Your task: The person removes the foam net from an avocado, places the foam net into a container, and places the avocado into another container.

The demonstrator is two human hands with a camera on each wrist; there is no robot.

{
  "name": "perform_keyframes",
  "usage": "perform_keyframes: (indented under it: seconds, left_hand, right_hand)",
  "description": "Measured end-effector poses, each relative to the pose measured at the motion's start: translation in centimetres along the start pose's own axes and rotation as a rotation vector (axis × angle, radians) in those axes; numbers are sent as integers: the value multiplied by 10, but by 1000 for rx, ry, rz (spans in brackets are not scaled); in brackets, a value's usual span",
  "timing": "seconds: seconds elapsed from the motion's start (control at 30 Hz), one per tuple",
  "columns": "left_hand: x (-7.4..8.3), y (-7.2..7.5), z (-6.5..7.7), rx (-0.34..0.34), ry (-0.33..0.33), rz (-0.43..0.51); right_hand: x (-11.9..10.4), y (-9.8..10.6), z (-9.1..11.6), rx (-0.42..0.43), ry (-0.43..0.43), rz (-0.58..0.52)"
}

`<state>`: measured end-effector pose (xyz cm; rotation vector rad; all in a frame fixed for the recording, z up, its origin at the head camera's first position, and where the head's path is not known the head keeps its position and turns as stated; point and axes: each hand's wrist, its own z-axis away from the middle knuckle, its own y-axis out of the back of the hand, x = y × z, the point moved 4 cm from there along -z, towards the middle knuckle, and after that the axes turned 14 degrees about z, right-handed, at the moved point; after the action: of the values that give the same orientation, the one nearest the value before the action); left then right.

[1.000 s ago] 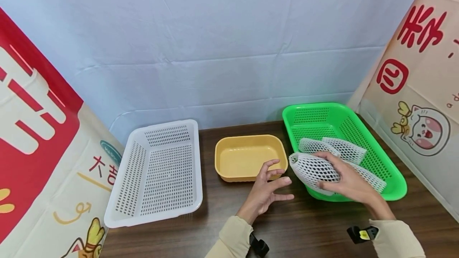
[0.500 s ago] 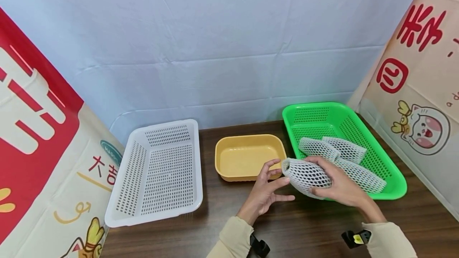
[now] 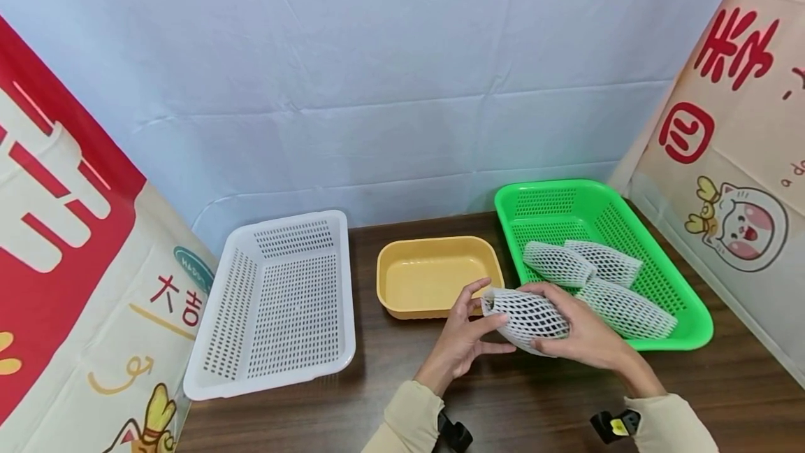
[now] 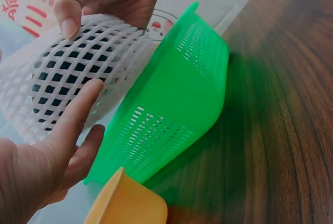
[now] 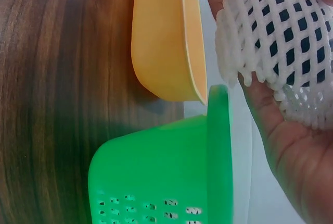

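Observation:
My right hand (image 3: 588, 334) grips a white foam fruit net (image 3: 533, 319) from its right side, thumb below and fingers over the top. Through the mesh a dark, rounded thing (image 4: 65, 79) shows in the left wrist view; its kind is hidden. The fingers and thumb of my left hand (image 3: 462, 341) are curved round the net's left, open end, with the thumb in front and other fingers partly behind. Three more white foam nets, a left one (image 3: 558, 263), a back one (image 3: 606, 262) and a front one (image 3: 629, 309), lie in the green basket (image 3: 690, 327).
Behind the left hand stands a yellow tub (image 3: 402, 305), and farther left a white perforated basket (image 3: 344, 299). All stand on a dark wooden table (image 3: 522, 404). A pale cloth (image 3: 377, 89) hangs behind, with printed sheets at both sides.
My right hand has carried the net out of the green basket, leftward and slightly nearer, until its open end came between the left thumb and fingers. The left hand has stayed nearly still.

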<state>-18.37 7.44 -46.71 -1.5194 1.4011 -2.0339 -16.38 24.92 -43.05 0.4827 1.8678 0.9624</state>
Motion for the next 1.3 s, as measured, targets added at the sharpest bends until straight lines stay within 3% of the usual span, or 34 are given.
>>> perform_keyframes:
  seconds: [0.43, 0.8, 0.97, 1.3]
  left_hand:
    - [-1, -1, 0, -21, 7, -45]
    - [2, 5, 2, 29, -14, -47]
    - [3, 6, 3, 22, -20, -41]
    - [5, 9, 6, 36, -34, -38]
  right_hand:
    - [-5, -9, -3, -12, 32, -48]
    - [-7, -12, -4, 3, -4, -48]
    - [-10, -14, -2, 14, -20, -146]
    - [-21, -19, 1, 71, -87, -458]
